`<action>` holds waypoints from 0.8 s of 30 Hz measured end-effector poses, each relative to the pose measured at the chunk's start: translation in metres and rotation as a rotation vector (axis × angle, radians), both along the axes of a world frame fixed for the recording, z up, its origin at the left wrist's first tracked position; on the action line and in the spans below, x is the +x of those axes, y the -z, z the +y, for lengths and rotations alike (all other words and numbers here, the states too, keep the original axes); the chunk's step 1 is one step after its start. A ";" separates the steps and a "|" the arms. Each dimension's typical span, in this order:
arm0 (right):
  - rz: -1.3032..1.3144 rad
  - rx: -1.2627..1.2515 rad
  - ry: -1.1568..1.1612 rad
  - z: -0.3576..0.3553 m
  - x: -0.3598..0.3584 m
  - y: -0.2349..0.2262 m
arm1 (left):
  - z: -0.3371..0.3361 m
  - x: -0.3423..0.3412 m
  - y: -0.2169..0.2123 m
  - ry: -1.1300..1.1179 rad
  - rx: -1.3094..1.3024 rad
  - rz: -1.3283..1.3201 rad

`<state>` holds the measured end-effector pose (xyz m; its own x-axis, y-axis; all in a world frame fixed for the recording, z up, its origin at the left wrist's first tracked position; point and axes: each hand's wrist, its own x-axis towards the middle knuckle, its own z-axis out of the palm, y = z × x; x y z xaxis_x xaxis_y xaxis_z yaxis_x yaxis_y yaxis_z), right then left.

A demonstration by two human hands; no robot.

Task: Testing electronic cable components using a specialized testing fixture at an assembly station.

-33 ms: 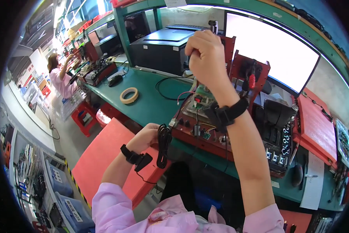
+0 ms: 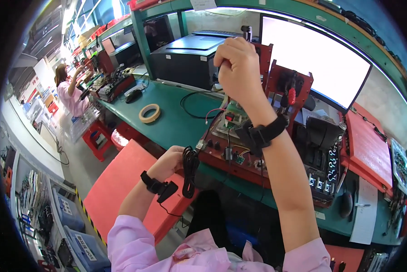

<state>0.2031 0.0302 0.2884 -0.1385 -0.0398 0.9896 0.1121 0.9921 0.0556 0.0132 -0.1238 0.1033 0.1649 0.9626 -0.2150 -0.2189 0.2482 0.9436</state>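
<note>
My left hand (image 2: 171, 163) is closed around a bundled black cable (image 2: 191, 172), which hangs in folded loops above the pink foam sheet. Raised high over the bench, my right hand (image 2: 239, 63) makes a fist in front of a red test fixture (image 2: 226, 156). Whatever lies inside that fist is hidden; a dark upright piece (image 2: 246, 32) shows just above it. Beside my right forearm stands a clamp with a red handle (image 2: 292, 96) on a red upright plate. Under my right wrist the fixture carries a green circuit board (image 2: 235, 109), wires and black knobs.
A bright monitor (image 2: 312, 56) and a black printer-like box (image 2: 185, 59) stand behind the fixture. Tape (image 2: 149, 113) lies on the green bench (image 2: 176, 129). Pink foam (image 2: 122, 190) is at my left. A black mouse (image 2: 346, 204) is at right. Another person (image 2: 70, 93) works far left.
</note>
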 end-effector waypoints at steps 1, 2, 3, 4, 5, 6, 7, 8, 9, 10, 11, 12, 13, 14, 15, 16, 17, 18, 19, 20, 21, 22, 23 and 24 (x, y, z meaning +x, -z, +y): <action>0.024 -0.004 -0.012 0.001 -0.001 0.001 | 0.001 -0.001 0.003 -0.005 0.013 -0.047; 0.026 0.001 -0.008 0.003 0.001 0.000 | 0.004 -0.001 0.004 0.000 0.018 -0.045; 0.011 -0.002 -0.001 0.004 0.004 -0.001 | 0.005 0.004 0.004 -0.026 0.039 0.018; -0.004 -0.005 0.005 0.005 0.007 -0.002 | 0.006 0.009 0.003 -0.054 0.061 0.081; -0.019 -0.008 0.010 0.006 0.009 -0.002 | 0.005 0.012 0.002 -0.082 0.082 0.145; -0.021 -0.008 0.013 0.006 0.009 -0.001 | 0.000 0.013 -0.001 -0.079 0.082 0.143; -0.039 0.004 -0.001 0.005 0.008 -0.001 | -0.009 0.013 -0.004 -0.111 0.039 0.151; -0.053 0.020 -0.012 0.005 0.008 -0.002 | -0.019 0.012 -0.009 -0.141 0.000 0.164; -0.069 0.037 -0.021 0.005 0.009 -0.003 | -0.027 0.009 -0.009 -0.169 -0.038 0.176; -0.067 0.042 -0.002 0.006 0.011 -0.003 | -0.038 0.000 -0.002 -0.203 -0.064 0.297; -0.059 0.025 -0.010 0.007 0.012 -0.002 | -0.058 -0.014 0.010 -0.240 -0.089 0.420; -0.047 0.008 -0.028 0.005 0.009 -0.001 | -0.083 -0.031 0.022 -0.326 -0.170 0.542; -0.035 -0.011 -0.047 0.004 0.007 -0.001 | -0.112 -0.048 0.037 -0.413 -0.252 0.664; -0.029 -0.009 -0.037 0.005 0.007 -0.001 | -0.143 -0.062 0.050 -0.596 -0.349 0.736; -0.004 -0.010 -0.031 0.004 0.006 -0.002 | -0.184 -0.091 0.076 -0.737 -0.317 0.758; 0.021 -0.010 -0.028 0.004 0.005 -0.002 | -0.223 -0.119 0.101 -0.879 -0.285 0.777; 0.034 -0.010 -0.016 0.005 0.005 0.001 | -0.255 -0.126 0.108 -0.989 -0.332 0.788; 0.063 -0.021 -0.083 -0.006 -0.006 -0.004 | -0.357 -0.181 0.159 -1.085 -0.208 1.108; 0.057 -0.008 -0.035 0.000 0.000 0.000 | -0.363 -0.168 0.157 -1.072 -0.357 1.136; 0.070 0.000 -0.025 0.002 0.000 0.001 | -0.386 -0.146 0.138 -1.090 -0.524 1.178; 0.083 0.008 -0.017 0.004 0.000 0.001 | -0.404 -0.146 0.153 -1.104 -0.536 1.177; 0.094 0.000 -0.060 0.003 -0.004 -0.002 | -0.437 -0.140 0.165 -1.128 -0.440 0.929; 0.094 0.016 -0.055 0.004 -0.002 -0.003 | -0.453 -0.131 0.166 -1.127 -0.331 0.676; 0.094 0.033 -0.047 0.005 0.001 -0.004 | -0.461 -0.125 0.170 -1.152 -0.342 0.676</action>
<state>0.2041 0.0356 0.2925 -0.0428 -0.0774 0.9961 0.0715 0.9942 0.0803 -0.1119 -0.5846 -0.0670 -0.9118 0.3666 -0.1852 0.0150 0.4803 0.8770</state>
